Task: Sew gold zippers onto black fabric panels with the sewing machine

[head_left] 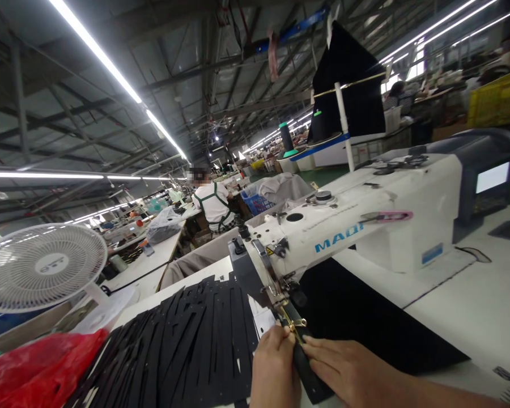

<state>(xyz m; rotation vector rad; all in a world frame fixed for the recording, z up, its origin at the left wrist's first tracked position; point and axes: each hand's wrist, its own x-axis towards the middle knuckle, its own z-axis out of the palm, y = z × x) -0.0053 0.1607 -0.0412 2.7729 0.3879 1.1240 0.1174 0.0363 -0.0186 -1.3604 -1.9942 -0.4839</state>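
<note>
A narrow black fabric strip (309,378) runs up to the needle area of a white sewing machine (340,226). My left hand (274,362) is closed at the strip's left edge, its fingertips against a brass-coloured folder attachment (296,323) in front of the presser foot. On the other side, my right hand (351,365) grips the strip's right edge, fingers pressed together and pointing towards the attachment. The needle tip is too small to make out. Left of my hands lie several cut black strips (174,340) side by side.
A large black fabric piece (365,317) lies under the machine arm. Small scissors with a pink handle (389,216) rest on the machine. At the left are a white fan (46,266) and a red plastic bag (42,368). A person (215,201) sits farther back.
</note>
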